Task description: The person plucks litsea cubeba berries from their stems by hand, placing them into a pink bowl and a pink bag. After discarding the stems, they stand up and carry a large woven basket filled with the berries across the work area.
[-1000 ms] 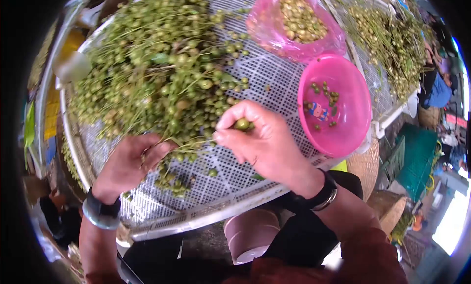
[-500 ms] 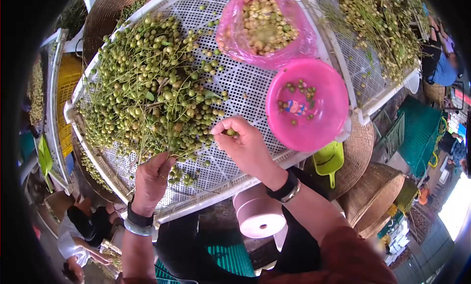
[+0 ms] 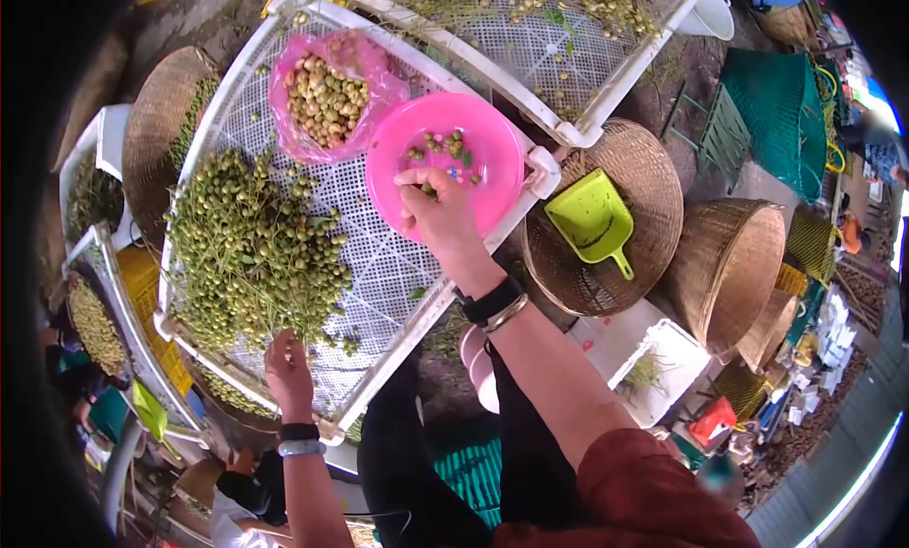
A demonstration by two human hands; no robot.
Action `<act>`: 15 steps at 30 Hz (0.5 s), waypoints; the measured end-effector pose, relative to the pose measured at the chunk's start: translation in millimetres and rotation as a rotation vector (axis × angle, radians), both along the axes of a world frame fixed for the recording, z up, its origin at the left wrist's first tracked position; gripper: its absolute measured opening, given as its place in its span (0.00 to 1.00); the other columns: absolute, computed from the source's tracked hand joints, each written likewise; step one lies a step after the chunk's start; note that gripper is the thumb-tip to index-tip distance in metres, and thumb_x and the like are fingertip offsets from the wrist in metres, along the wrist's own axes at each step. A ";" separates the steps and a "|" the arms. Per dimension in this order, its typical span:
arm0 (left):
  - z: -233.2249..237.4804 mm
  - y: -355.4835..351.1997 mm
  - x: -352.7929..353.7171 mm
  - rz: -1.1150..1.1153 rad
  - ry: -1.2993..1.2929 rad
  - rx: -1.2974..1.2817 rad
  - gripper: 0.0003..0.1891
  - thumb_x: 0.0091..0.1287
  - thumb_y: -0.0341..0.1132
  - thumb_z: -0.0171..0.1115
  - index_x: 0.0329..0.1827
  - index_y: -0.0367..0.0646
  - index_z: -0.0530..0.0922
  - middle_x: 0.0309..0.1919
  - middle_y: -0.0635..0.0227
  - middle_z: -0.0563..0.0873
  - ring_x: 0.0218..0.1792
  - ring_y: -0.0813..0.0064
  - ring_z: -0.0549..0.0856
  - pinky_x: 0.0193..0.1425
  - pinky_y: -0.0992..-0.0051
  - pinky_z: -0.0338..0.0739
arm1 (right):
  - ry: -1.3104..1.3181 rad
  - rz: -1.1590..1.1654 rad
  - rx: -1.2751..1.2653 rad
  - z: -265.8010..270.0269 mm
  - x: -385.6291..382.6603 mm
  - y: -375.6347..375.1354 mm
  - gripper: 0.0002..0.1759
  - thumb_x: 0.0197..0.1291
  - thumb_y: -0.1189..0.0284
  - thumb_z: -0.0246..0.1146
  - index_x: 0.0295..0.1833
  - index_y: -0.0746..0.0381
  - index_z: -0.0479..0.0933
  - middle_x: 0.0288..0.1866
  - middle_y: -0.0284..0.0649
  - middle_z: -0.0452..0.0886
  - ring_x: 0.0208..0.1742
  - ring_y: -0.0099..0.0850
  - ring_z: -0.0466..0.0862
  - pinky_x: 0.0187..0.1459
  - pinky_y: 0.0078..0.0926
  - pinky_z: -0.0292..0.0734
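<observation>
My right hand [image 3: 440, 216] is over the near part of a pink plastic bowl [image 3: 502, 155], its fingers curled around small round green fruits [image 3: 429, 190]. Several similar fruits lie in the bowl. At the near edge of a big heap of green fruits on thin stems [image 3: 256, 254], my left hand [image 3: 289, 370] is closed on stems, its fingertips partly hidden. Both heap and bowl rest on a white perforated tray [image 3: 379, 264]. Beyond the bowl, to the left, a pink plastic bag [image 3: 379, 89] holds paler, yellowish fruits [image 3: 327, 101].
A lime-green dustpan [image 3: 592, 216] lies in a woven basket [image 3: 653, 169] right of the tray. Farther right stands a tall basket [image 3: 734, 273]. Another white tray [image 3: 502, 51] with stems adjoins at the top. A person [image 3: 248, 496] is at lower left.
My right hand has moved from the heap to over the pink bowl, with fruits in its fingers. My left hand stays at the heap's near edge. The view has shifted and turned.
</observation>
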State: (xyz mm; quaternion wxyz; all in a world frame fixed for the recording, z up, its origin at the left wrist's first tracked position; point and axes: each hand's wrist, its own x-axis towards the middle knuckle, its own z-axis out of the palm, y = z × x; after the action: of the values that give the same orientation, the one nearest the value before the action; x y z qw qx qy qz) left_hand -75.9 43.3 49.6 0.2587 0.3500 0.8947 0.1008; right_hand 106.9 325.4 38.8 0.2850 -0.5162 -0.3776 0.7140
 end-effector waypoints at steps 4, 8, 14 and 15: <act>5.5 8.5 3.1 0.158 -0.202 -0.044 0.13 0.64 0.29 0.59 0.51 0.43 0.80 0.43 0.65 0.85 0.41 0.71 0.83 0.44 0.71 0.77 | 0.005 -0.088 0.003 5.5 6.2 2.3 0.06 0.62 0.76 0.59 0.42 0.65 0.77 0.21 0.30 0.75 0.17 0.16 0.72 0.17 0.17 0.64; 9.8 7.8 -4.3 0.140 -0.108 0.017 0.30 0.59 0.28 0.66 0.65 0.48 0.68 0.54 0.56 0.79 0.52 0.61 0.78 0.51 0.66 0.76 | -0.350 0.029 0.401 -2.2 17.0 0.7 0.23 0.59 0.66 0.65 0.57 0.67 0.71 0.53 0.53 0.77 0.50 0.40 0.80 0.49 0.33 0.76; 44.2 30.2 15.7 0.228 -0.061 0.107 0.36 0.61 0.23 0.62 0.71 0.45 0.57 0.64 0.53 0.67 0.63 0.58 0.69 0.62 0.59 0.71 | -0.593 -0.133 0.576 13.9 105.9 -34.4 0.22 0.57 0.71 0.64 0.57 0.64 0.70 0.59 0.53 0.71 0.60 0.47 0.72 0.62 0.37 0.67; 40.7 22.9 17.5 0.114 0.021 0.162 0.35 0.61 0.22 0.61 0.71 0.44 0.58 0.64 0.53 0.67 0.62 0.58 0.70 0.62 0.59 0.72 | -0.623 -0.292 0.496 -6.4 127.2 -52.2 0.20 0.57 0.74 0.64 0.55 0.63 0.71 0.52 0.49 0.72 0.53 0.41 0.74 0.57 0.33 0.70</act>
State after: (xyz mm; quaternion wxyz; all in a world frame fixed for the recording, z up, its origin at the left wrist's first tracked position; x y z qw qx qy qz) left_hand -58.4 66.1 90.3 0.2139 0.3194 0.9047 0.1838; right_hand 234.1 273.2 32.4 0.3709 -0.6711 -0.5289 0.3637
